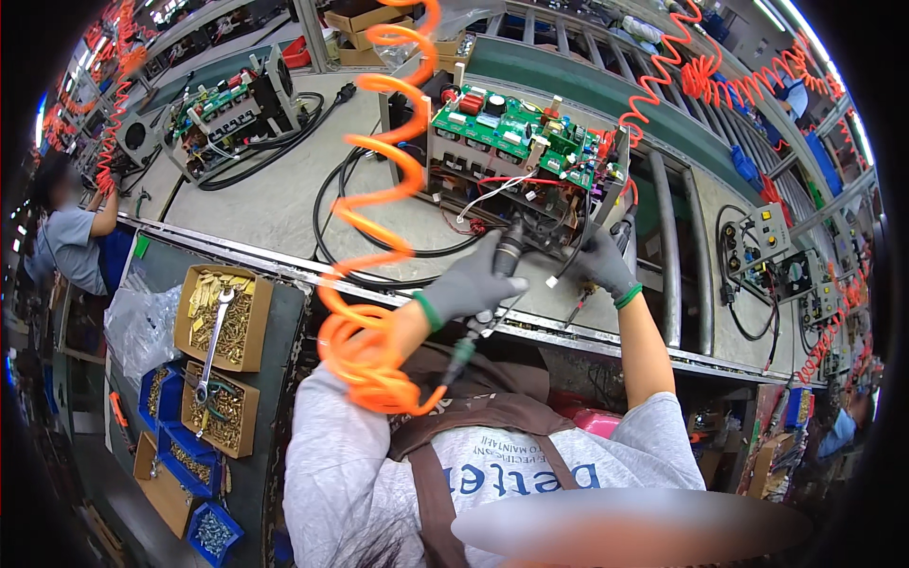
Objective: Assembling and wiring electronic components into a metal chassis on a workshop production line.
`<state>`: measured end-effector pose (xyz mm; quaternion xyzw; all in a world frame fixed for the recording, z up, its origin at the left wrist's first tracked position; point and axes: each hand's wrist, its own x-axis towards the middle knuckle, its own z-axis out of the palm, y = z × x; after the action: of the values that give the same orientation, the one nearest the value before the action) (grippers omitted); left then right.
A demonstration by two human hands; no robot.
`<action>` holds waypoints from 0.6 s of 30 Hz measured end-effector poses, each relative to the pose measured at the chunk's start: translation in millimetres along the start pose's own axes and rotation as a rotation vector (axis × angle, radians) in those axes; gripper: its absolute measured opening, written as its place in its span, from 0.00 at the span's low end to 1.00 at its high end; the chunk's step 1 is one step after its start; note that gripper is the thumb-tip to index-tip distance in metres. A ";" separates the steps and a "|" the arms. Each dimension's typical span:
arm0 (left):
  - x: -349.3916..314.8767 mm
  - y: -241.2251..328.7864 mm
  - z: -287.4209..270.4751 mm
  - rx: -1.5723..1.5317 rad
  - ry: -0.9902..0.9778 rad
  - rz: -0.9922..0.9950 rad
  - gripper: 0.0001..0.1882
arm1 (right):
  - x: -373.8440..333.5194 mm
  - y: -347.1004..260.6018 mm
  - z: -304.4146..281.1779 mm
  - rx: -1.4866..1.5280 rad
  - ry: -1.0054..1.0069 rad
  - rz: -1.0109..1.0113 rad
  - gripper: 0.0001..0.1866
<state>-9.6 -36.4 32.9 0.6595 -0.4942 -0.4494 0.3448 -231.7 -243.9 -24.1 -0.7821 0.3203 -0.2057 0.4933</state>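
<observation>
My left hand (468, 286), in a grey glove with a green cuff, is wrapped around a black air screwdriver (508, 250). The tool's tip points into the lower front of an open power unit, a metal chassis topped by a green circuit board (516, 123). From the tool's rear end, an orange coiled air hose (369, 355) runs upward. My right hand (608, 269), gloved the same way, is at the chassis's lower right front with its fingers curled in beside black wires. What those fingers pinch is hidden. A loose white connector (552, 281) hangs between the hands.
Black cable (327, 213) loops over the bench left of the unit. A second open unit (232, 123) stands farther left. Cardboard boxes of brass screws (227, 331), a wrench (216, 341) and blue bins (213, 532) lie at lower left. Rollers (668, 246) are at right. Another person (76, 237) works far left.
</observation>
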 end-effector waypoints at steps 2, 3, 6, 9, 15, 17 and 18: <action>-40.4 -0.8 -25.6 -0.276 -0.095 0.081 0.51 | -0.2 9.3 -1.9 0.014 0.005 0.043 0.23; -64.3 -1.8 -37.0 -0.336 -0.138 0.186 0.51 | 0.6 13.7 -1.3 -0.011 0.021 0.013 0.21; -142.4 -14.3 -47.9 -0.816 -0.234 -0.161 0.46 | -1.3 22.1 -4.7 -0.216 0.073 0.047 0.16; -199.9 -49.3 -44.0 -1.236 -0.195 -0.463 0.41 | -0.4 23.6 -1.8 0.019 0.057 -0.058 0.12; -158.3 -146.5 -10.9 -1.999 0.424 -0.527 0.05 | 5.4 23.1 1.8 0.009 0.066 -0.070 0.11; -132.4 -160.3 -22.7 -1.864 0.542 -0.469 0.04 | 5.5 25.2 -0.1 0.013 0.026 -0.100 0.17; -121.8 -162.7 -28.1 -1.853 0.631 -0.394 0.06 | 5.3 26.9 -0.4 0.009 0.022 -0.088 0.20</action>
<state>59.2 125.6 -72.6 0.2898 0.2839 -0.5109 0.7579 -236.2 -256.2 -48.3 -0.7910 0.2901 -0.2371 0.4837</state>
